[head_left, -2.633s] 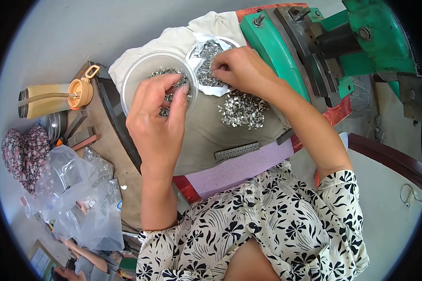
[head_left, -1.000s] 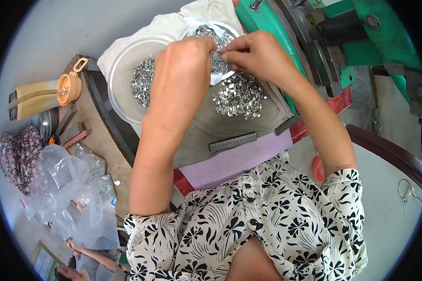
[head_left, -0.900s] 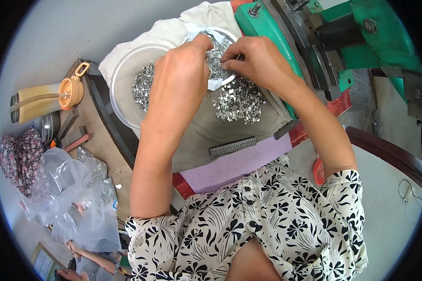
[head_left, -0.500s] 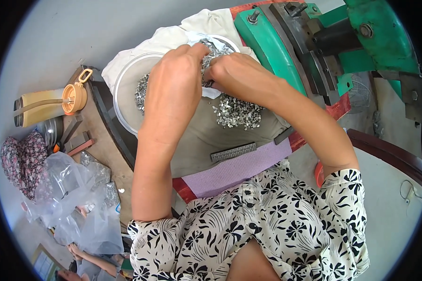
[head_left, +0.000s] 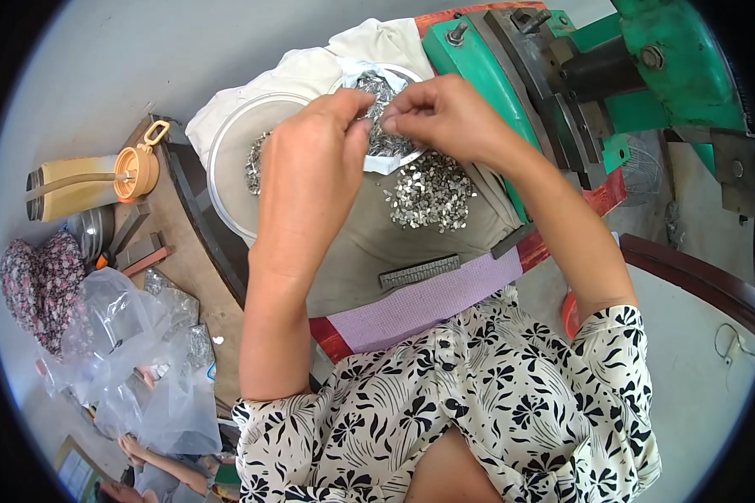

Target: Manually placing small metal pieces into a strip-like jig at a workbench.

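Observation:
A round dish lined with pale plastic is filled with thin, shiny metal pieces. My left hand hovers over its left side, thumb and fingers curled toward each other. Facing it from the right, my right hand has its fingers bent toward the thumb above the same pieces. Whatever is between the fingertips of either hand is too small to make out. A pile of small, flat grey metal bits lies on the cloth below the dish. More metal bits sit in a large round tray, partly behind my left forearm.
A green machine stands at the right. Toward me lie a dark ridged block and a lilac cloth. An orange-lidded bottle, plastic bags and a flowered cloth are at the left. Another person's arm shows lower left.
My hands have drawn apart, the right one lifting up and rightward. More of the dish's metal pieces and the pile now shows.

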A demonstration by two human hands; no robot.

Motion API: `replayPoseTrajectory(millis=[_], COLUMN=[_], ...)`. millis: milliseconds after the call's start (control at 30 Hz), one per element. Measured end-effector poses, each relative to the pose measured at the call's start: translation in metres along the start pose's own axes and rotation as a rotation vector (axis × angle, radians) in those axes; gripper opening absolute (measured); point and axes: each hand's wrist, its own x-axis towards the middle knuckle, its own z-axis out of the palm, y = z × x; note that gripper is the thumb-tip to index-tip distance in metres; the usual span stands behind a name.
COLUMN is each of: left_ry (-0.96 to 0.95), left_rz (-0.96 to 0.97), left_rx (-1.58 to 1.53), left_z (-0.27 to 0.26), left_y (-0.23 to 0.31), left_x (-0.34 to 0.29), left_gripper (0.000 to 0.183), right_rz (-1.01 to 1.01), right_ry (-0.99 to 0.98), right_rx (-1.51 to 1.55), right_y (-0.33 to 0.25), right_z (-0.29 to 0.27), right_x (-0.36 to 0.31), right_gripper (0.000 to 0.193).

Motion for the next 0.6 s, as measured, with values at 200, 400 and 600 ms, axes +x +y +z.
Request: replayPoseTrajectory(millis=[200,400,600], left_ry=[-0.030,0.053,0.088], left_rz=[-0.035,-0.162,-0.148], left_rx=[-0.233,-0.255,-0.203], left_z=[0.029,0.032,0.033], left_y=[-0.006,-0.008,-0.011], left_x=[0.004,0.009,0.012], left_gripper=[0.023,0.021,0.015], right_rz=[0.133,0.148,0.058], right_ry=[0.055,0.117,0.290], right_rx=[0.483,0.700,0.688], right_y=[-0.003,-0.003,-0.010], right_z=[-0.005,0.006,0.022], right_x=[-0.008,-0.012,-0.016], right_gripper=[0.015,0.016,0.020])
